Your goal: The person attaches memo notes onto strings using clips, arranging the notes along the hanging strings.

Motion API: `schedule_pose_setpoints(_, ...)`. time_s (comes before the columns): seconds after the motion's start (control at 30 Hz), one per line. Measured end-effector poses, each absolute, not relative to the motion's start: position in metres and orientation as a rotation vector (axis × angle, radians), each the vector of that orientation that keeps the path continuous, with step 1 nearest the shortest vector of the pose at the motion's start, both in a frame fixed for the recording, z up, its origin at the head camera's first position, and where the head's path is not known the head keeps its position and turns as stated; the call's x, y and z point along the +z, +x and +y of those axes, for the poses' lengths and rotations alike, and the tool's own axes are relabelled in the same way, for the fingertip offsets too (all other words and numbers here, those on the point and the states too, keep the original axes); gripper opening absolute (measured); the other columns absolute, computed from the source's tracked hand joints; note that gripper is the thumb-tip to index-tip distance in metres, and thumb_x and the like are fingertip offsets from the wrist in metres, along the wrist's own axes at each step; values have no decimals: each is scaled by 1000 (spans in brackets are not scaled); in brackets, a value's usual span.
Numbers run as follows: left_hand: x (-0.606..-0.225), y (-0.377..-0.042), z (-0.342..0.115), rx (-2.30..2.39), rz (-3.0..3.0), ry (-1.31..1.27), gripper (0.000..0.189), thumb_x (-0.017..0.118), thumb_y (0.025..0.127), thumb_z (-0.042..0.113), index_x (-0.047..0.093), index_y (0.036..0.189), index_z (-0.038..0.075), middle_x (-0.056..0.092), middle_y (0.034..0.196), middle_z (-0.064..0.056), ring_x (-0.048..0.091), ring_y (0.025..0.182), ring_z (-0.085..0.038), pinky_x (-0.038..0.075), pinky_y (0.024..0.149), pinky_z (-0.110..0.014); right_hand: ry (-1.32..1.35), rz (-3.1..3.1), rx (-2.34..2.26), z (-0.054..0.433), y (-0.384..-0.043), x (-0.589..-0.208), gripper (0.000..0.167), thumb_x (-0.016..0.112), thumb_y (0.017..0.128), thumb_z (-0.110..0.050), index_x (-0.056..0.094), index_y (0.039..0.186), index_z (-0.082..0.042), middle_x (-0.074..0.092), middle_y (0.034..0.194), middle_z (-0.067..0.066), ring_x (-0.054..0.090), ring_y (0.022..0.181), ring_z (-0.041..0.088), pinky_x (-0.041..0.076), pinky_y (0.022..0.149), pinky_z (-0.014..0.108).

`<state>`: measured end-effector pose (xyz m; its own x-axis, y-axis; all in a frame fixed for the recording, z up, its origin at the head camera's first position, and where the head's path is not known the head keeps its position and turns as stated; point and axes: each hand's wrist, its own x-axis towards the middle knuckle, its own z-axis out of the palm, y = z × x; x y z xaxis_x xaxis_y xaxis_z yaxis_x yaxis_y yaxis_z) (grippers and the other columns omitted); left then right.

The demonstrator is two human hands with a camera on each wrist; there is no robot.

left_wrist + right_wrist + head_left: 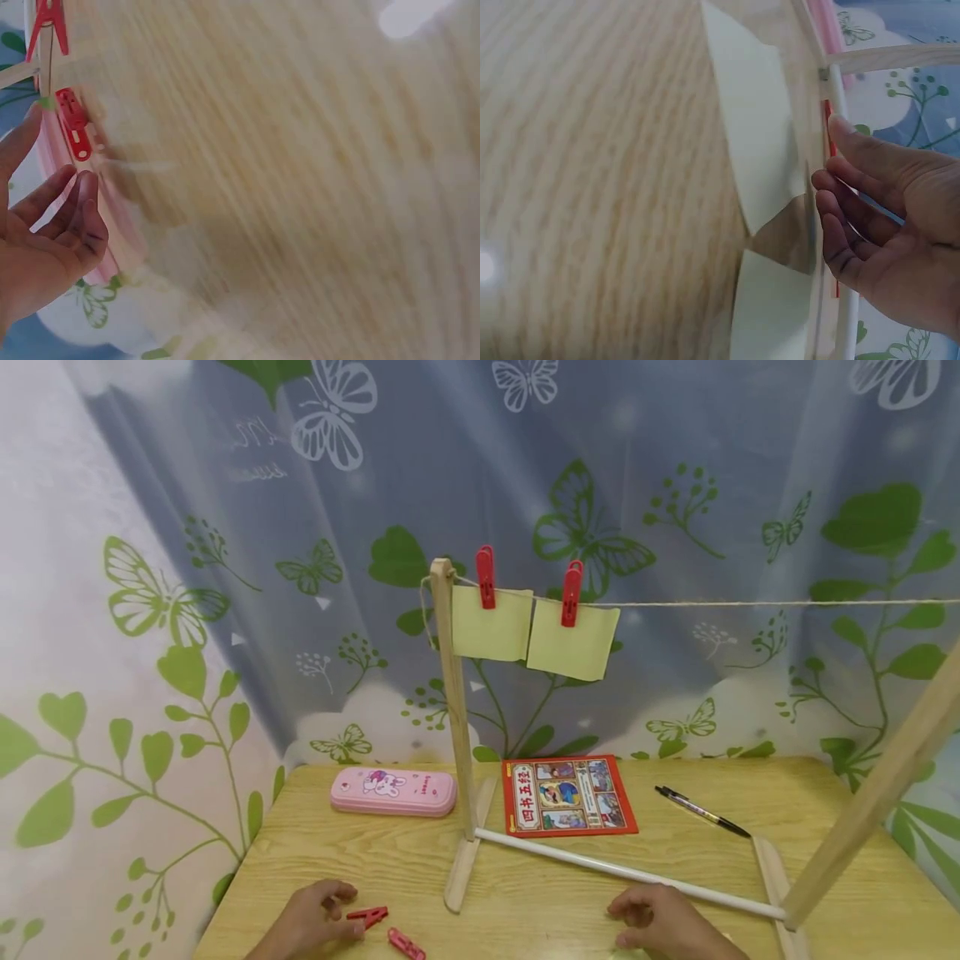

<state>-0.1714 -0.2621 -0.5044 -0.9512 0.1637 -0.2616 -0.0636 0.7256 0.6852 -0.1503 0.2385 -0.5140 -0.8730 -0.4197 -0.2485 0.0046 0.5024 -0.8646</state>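
My left hand (318,917) hovers over the table's front left, fingers bent loosely and thumb apart. Beside its fingertips is a red clothespin (367,916) lying on its side; a second clothespin (407,943) lies flat nearby. The left wrist view has the flat clothespin (73,124) near the thumb and fingers, with no grip visible. My right hand (667,922) is in front of the white bar, its fingers loosely curved and holding nothing. Two pale yellow paper squares (757,120) lie near it on the table in the right wrist view.
A wooden post (453,693) and a right post (877,802) carry a string (750,603). Red clothespins (486,577) hold two yellow papers (491,625) on it. A white bar (600,864) joins the feet. Behind lie a pink pencil case (393,792), a booklet (570,795) and a pen (701,811).
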Motion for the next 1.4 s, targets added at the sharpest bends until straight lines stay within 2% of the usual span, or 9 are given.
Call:
schedule_pose_setpoints(0.2,-513,-168,-266,1059,2637,160,49,84,69,29,64,104,1,63,95,-3,51,79,-14,43,64,-23,-491,2345,-1340,238,-150,-522,27,79,75,-18,71,93,-1,65,87,5,50,69,-1,44,60,19)
schedule_pose_setpoints(0.4,-520,-167,-266,1048,2667,182,36,83,71,22,64,96,5,58,88,-2,49,76,-13,41,62,-22,-623,2330,-1368,237,-151,-527,16,78,75,-11,69,83,0,62,75,0,47,64,-4,42,55,19)
schedule_pose_setpoints(0.53,-520,-166,-267,1058,2673,228,33,82,72,22,63,93,5,58,87,-2,47,73,-11,40,61,-22,-575,2309,-1387,234,-150,-528,10,75,73,-4,68,78,1,61,71,-3,49,61,-3,43,53,19)
schedule_pose_setpoints(0.7,-516,-166,-267,1043,2649,163,32,82,73,25,63,92,6,55,82,-2,46,71,-14,38,59,-24,-518,2292,-1380,232,-147,-527,5,68,75,3,66,76,0,59,71,-3,50,59,-1,42,51,19)
schedule_pose_setpoints(0.8,-513,-166,-268,1050,2623,127,32,80,75,26,63,92,6,53,76,-2,46,68,-15,38,57,-25,-542,2291,-1358,232,-147,-526,4,66,77,2,65,77,-1,58,71,-4,48,58,-1,41,51,18)
schedule_pose_setpoints(0.97,-509,-166,-271,1071,2635,196,33,79,76,27,63,93,4,55,72,-1,48,63,-9,39,54,-22,-525,2281,-1308,232,-149,-525,8,66,75,2,63,82,0,55,72,-3,45,61,0,38,54,19)
schedule_pose_setpoints(1.07,-508,-166,-272,1077,2636,216,34,79,76,28,63,94,4,56,73,0,48,62,-7,39,54,-21,-508,2276,-1291,231,-150,-525,11,66,73,4,63,83,0,54,74,-1,44,62,2,37,55,21)
schedule_pose_setpoints(1.2,-508,-167,-274,1085,2628,203,34,79,77,27,64,95,4,56,74,0,48,63,-7,38,53,-21,-539,2282,-1297,231,-149,-526,4,66,78,3,65,79,-1,56,75,-2,47,61,0,41,54,20)
schedule_pose_setpoints(1.4,-507,-169,-275,1128,2634,227,30,78,77,21,64,95,3,59,78,-1,48,64,-6,39,54,-21,-572,2279,-1289,231,-148,-524,4,65,83,-3,63,79,-2,55,72,-6,46,60,-1,40,53,20)
